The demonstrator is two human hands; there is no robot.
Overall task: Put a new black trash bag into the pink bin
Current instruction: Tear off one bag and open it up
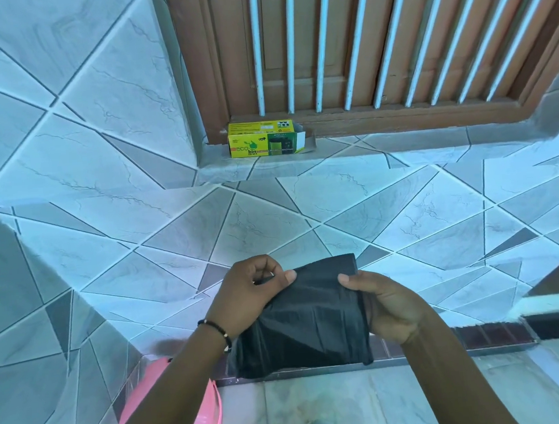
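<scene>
Two hands hold a folded black trash bag (306, 317) before a tiled wall.
Left hand (250, 294) and right hand (386, 304) pinch its top corners with curled fingers; pink bin (201, 418) at seven o'clock.

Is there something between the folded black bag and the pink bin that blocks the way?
Nothing visible blocks it. Both the left hand and the right hand hold the folded black bag. The pink bin is just below-left, partly hidden by the left forearm; its opening is not visible.
</scene>
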